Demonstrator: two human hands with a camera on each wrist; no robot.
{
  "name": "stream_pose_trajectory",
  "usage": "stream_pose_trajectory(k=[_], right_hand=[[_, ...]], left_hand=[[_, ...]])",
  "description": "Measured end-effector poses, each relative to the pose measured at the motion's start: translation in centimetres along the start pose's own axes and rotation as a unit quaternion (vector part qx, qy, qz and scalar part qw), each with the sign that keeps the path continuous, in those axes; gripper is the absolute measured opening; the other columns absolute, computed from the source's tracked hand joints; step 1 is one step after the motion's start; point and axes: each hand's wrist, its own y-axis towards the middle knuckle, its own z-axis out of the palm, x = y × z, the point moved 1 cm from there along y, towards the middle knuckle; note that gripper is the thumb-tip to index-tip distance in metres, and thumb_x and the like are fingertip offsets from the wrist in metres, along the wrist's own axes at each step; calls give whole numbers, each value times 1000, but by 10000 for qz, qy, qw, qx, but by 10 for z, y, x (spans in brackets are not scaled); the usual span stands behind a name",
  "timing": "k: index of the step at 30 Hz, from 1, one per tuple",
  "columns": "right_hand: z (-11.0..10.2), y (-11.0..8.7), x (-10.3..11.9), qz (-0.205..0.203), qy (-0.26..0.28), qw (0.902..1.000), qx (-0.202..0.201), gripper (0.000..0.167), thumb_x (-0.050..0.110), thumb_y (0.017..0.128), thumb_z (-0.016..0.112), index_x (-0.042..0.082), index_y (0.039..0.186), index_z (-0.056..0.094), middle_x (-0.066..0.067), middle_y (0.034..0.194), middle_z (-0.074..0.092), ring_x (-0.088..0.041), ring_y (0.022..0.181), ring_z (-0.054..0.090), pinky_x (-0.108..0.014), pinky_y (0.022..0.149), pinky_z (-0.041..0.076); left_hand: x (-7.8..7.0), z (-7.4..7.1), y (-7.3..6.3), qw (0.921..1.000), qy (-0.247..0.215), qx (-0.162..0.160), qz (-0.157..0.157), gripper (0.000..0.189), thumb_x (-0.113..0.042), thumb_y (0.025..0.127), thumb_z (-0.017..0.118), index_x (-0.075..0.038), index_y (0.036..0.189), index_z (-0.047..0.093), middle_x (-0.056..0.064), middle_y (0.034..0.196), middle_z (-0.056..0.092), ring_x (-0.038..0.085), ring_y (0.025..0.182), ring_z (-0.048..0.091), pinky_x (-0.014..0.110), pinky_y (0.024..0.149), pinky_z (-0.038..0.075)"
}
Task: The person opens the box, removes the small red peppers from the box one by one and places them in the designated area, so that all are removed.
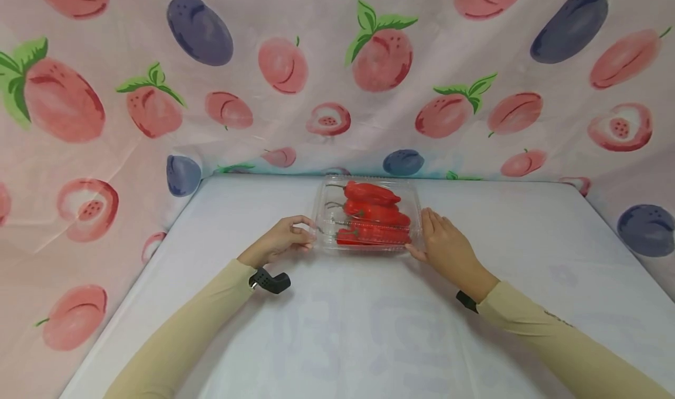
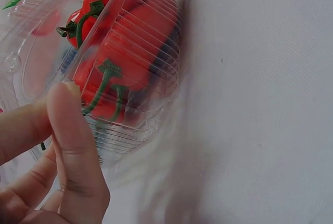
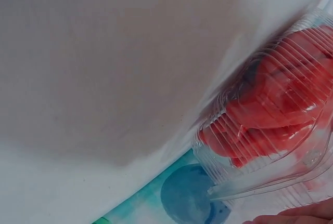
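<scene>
Several red peppers [image 1: 371, 213] with green stems lie inside a clear plastic clamshell container [image 1: 328, 211], seen through its ribbed walls and lid. At the container's left edge is my left hand [image 1: 285, 238]; in the left wrist view its thumb [image 2: 70, 135] and index finger pinch the plastic rim. My right hand [image 1: 448, 246] lies along the right side, fingers extended together and thumb at the front right corner. Only a sliver of the right hand's fingers [image 3: 296, 218] shows in the right wrist view, beside the ribbed container.
The container stands near the back of a table covered with white cloth [image 1: 337, 328]. Behind it rises a pink fabric backdrop [image 1: 327, 65] printed with peaches and plums, which also runs along both sides. A black wrist device [image 1: 273, 282] hangs under the left sleeve's cuff.
</scene>
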Motion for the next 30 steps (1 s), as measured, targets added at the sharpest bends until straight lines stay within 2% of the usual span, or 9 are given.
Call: stream_pose_trajectory(k=[8,13,18,21,30], right_hand=[[2,-5,-1,36,74,9999,-67,73,44,71,77,-18,106,60,-32,105,64,-39,89,67,-44,79,57],[2,-5,-1,-62,102,9999,-97,73,42,71,77,-18,108,59,-32,107,64,-38,87,68,-42,77,57],[0,-2,-1,-245,241,9987,-377,75,33,67,82,-18,115,55,-32,112,62,-38,93,66,-43,80,57],[-1,1,-1,-481,247,9975,-465,70,28,67,84,-15,115,56,-30,114,62,-37,101,64,-44,84,55],[-7,5,2,-789,203,9962,-295,53,11,68,81,-16,109,59,-31,111,63,-38,102,64,-44,84,55]], left_hand=[[-3,-2,-1,9998,156,116,-34,32,4,89,56,7,120,45,1,75,63,7,63,61,19,62,55],[-6,-3,0,9996,257,152,-27,29,3,89,55,5,117,46,-2,73,60,6,63,60,20,63,55],[-6,-5,1,9993,312,201,-39,29,5,90,53,7,118,45,-3,74,62,6,63,59,19,62,54],[-6,-5,1,9992,323,219,-38,30,5,90,53,7,118,45,-2,75,63,6,63,59,19,62,54],[-7,-4,0,9991,381,150,-123,30,3,89,56,5,118,47,-2,72,61,7,62,59,19,60,54]])
